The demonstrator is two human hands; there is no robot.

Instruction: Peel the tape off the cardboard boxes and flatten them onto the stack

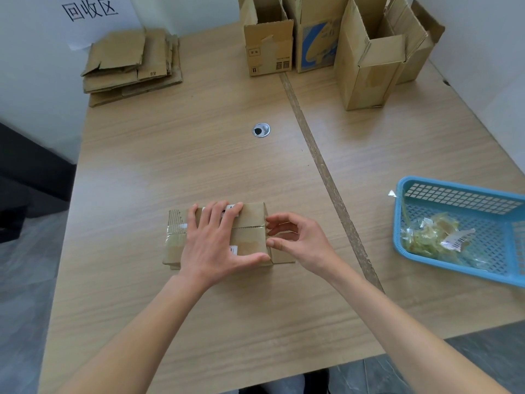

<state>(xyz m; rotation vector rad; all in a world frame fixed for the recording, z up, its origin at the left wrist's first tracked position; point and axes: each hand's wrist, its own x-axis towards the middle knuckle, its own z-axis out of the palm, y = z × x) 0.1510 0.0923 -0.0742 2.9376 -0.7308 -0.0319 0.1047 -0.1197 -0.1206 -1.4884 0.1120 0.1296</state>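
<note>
Right hand (295, 240), lower centre of the frame: fingers (277, 227) curling together at the right end of the small cardboard box (250, 237), thumb and fingertips pinching at the box's end edge; whether tape is between them cannot be told. Left hand (213, 243): fingers lying straight and spread apart, pressing flat on the box top, thumb reaching along the near edge. The box is lying on the desk (170, 166) in the lower centre, its seam running left to right, a white label partly covered by the left fingers.

Surface: light wood-grain desk, two tops meeting at a seam strip (318, 155) running from upper centre down to the lower right. Round cable grommet (261, 130) sitting at centre, beyond the box. Open desk is lying between the box and the far items, and to the left of the box.

Stack of flattened cardboard (130, 64): upper left, at the far left corner of the desk, overhanging toward the wall. Upright open boxes (363, 61): upper right, grouped close together near the far edge. Blue plastic basket (460, 226): right edge of the frame, holding crumpled tape scraps (434, 234).

Room: white wall with a paper sign (91, 9) at upper left; grey floor showing at lower left and lower right beyond the desk edges.
</note>
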